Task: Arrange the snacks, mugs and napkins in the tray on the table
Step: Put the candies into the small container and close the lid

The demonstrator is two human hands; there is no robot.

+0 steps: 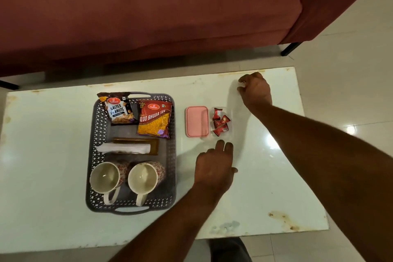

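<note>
A grey lattice tray (94, 155) lies on the white table. It holds a black salted-peanuts packet (118, 108), a red aloo bhujia sev packet (154, 119), white napkins (123, 148) in a brown holder (154, 147), and two patterned mugs (104, 178) (143, 179). To the right of the tray lies a pink lid (197, 121), with a clear container of red wrapped sweets (220, 122) beside it. My left hand (213, 166) hovers just in front of that container, fingers stretched and holding nothing. My right hand (256, 91) is near the table's far edge, fingers loosely curled, nothing visible in it.
A dark red sofa (148, 17) stands beyond the table's far edge, with a black leg (290, 49) at its right. Tiled floor (350, 70) shows to the right. The table top (276, 176) has rust-coloured stains along its edges.
</note>
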